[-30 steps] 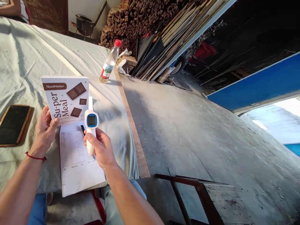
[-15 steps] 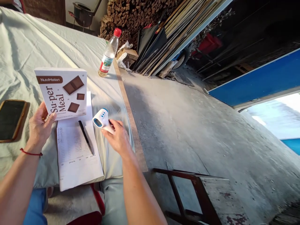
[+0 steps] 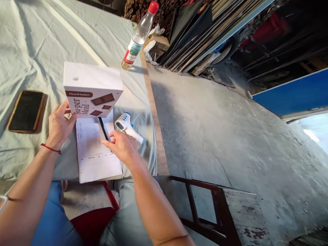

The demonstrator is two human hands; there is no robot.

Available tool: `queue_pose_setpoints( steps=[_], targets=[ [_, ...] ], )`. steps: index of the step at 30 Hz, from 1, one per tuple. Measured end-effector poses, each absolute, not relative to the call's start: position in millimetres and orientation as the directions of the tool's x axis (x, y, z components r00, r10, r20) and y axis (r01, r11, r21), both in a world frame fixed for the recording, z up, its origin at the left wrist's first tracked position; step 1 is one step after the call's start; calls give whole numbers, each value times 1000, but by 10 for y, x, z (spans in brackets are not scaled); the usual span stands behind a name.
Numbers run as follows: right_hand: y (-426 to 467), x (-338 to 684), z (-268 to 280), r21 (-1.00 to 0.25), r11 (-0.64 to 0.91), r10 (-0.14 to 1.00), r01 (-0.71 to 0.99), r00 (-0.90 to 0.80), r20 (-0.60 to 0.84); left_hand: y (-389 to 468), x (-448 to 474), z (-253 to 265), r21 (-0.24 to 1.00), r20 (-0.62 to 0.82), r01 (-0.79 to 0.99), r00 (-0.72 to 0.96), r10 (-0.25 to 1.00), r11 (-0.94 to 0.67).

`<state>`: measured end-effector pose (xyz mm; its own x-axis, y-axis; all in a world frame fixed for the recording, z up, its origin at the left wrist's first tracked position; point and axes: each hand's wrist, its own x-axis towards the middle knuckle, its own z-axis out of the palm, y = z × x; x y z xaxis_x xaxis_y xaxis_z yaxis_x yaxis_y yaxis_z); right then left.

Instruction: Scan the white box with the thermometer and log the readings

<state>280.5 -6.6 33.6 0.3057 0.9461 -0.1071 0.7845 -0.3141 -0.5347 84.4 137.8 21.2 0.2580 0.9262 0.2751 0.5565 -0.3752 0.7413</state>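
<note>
My left hand (image 3: 60, 122) grips the lower left corner of a white NutriMotion box (image 3: 93, 77), which stands upright at the far end of the printed paper sheet (image 3: 99, 167). Its front with brown chocolate pieces faces me. Over the sheet, my right hand (image 3: 124, 147) has thumb and forefinger closed about a black pen (image 3: 103, 127) that lies slanted on the paper. Just beyond that hand, a white and blue infrared thermometer (image 3: 130, 128) lies on the tablecloth, apart from the fingers.
A phone in a brown case (image 3: 27, 111) lies at the left. A clear bottle with a red cap (image 3: 137, 41) stands near the table's right edge (image 3: 157, 136). Beyond that edge are the concrete floor and a dark wooden chair (image 3: 217, 212).
My right hand has let go of the thermometer, now lying on the cloth, and moved left to the pen. The box's top has tipped toward my view. The camera view has shifted.
</note>
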Motion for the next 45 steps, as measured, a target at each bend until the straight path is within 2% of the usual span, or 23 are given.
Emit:
queue_pose_setpoints(
  steps=[5, 7, 8, 10, 13, 15, 18, 23, 26, 30, 36, 41, 45],
  targets=[
    [-26, 2674, 282, -441, -377, 925, 815, 310, -219, 1349, 743, 155, 798, 147, 513, 345, 927, -318],
    [-24, 2723, 319, -460, -380, 921, 802, 282, -269, 1322, 672, 112, 791, 135, 532, 331, 934, -303],
    [-32, 2750, 345, -509, -379, 920, 773, 255, -298, 1303, 631, 94, 774, 143, 549, 333, 932, -314],
    [-59, 2773, 389, -684, -362, 929, 634, 189, -317, 1258, 546, 69, 719, 155, 588, 384, 911, -370],
    [-94, 2670, 399, -925, -241, 966, 292, 166, -200, 1177, 432, 44, 628, 158, 609, 510, 846, -484],
    [-90, 2521, 360, -983, -124, 971, 132, 220, -93, 1130, 385, 27, 591, 158, 606, 560, 814, -532],
    [-35, 2280, 262, -997, -59, 955, 57, 295, -39, 1081, 380, 7, 575, 133, 612, 584, 801, -543],
    [72, 2057, 85, -993, -87, 931, 81, 361, -52, 1035, 455, 3, 551, 111, 637, 584, 804, -539],
    [94, 2007, -18, -980, -109, 931, 167, 362, -42, 1025, 474, -4, 543, 109, 640, 589, 801, -544],
    [85, 1982, -128, -950, -72, 936, 302, 350, 40, 1031, 471, -21, 539, 89, 643, 599, 796, -544],
    [77, 1991, -203, -921, -20, 946, 388, 306, 109, 1026, 475, -21, 484, 55, 675, 612, 789, -557],
    [97, 1995, -254, -884, 80, 927, 461, 291, 236, 1008, 469, 39, 453, 23, 690, 625, 781, -565],
    [101, 2000, -266, -861, 93, 923, 500, 282, 263, 1000, 470, 88, 441, -8, 706, 621, 784, -555]
  ],
)
